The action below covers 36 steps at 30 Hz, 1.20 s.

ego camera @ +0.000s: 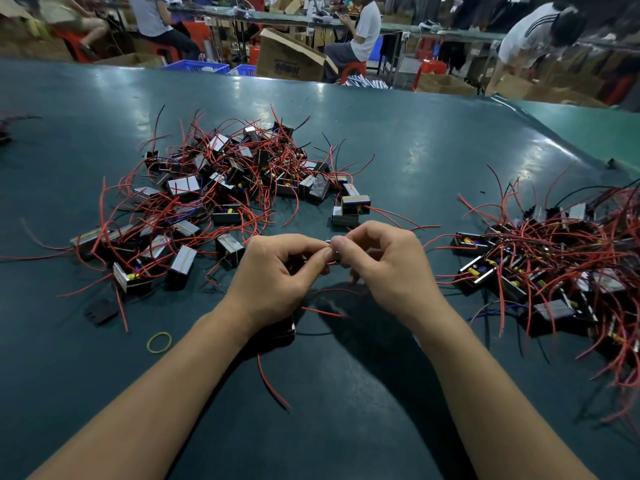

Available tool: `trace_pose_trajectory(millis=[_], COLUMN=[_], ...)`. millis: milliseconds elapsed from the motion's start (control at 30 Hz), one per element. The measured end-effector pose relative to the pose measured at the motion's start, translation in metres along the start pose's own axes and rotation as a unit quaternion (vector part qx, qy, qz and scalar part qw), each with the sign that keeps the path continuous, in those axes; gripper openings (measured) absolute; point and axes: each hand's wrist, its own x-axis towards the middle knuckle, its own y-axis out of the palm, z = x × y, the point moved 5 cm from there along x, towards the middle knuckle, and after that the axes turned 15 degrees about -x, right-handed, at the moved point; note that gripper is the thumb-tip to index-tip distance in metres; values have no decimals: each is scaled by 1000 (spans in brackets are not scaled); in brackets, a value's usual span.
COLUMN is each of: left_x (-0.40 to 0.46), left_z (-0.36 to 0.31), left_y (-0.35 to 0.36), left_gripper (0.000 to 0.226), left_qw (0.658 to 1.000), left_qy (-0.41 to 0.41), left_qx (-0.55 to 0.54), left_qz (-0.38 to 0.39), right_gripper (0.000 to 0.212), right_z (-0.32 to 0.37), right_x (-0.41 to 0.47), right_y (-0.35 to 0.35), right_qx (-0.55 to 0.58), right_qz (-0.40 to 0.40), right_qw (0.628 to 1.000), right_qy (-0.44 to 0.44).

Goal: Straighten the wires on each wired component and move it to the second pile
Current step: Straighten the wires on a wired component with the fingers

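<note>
Both hands pinched one wire between the two piles.
Left hand [277,271] and right hand [384,261] had fingertips closed on the wire [329,311].

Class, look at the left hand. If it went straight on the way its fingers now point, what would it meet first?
The left hand points right, toward the right hand. Their fingertips already almost meet around a small part pinched between them, so it would probably meet the right hand's fingers first, though depth is unclear.
</note>
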Motion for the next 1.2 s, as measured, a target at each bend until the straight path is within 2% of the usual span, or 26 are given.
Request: trace_pose_trajectory(millis=[133,300,500,600,800,900,1033,1100,1200], left_x=[0,1,3,3,2,2,2,2,2], left_z=[3,5,6,7,10,10,10,10,10], left_y=[1,-1,-3,-1,-2,-2,-2,-2,-2], left_gripper=[9,7,10,9,7,8,9,9,9], left_qw=[998,997,995,997,998,998,997,997,997], left_qy=[-45,-51,-63,-67,-59,-53,-56,-58,-63], left_qx=[-26,-28,-32,-30,-3,-2,-8,-3,8], left_qz=[-23,-50,-73,-33,-36,-35,-45,-47,-53], right_gripper=[11,7,10,12,14,15,16,16,16], right_z=[-5,-5,-2,-1,3,3,0,0,6], right_x=[-2,-3,-4,-4,-5,-5,-4,-4,-5], right_y=[10,15,22,18,6,6,9,9,4], right_qx=[233,310,276,258,95,103,229,178,36], right_qz=[82,95,104,66,-13,-25,-5,-16,-87], right_qw=[960,930,943,954,994,992,968,981,996], right_qy=[132,172,153,136,55,62,102,80,-3])
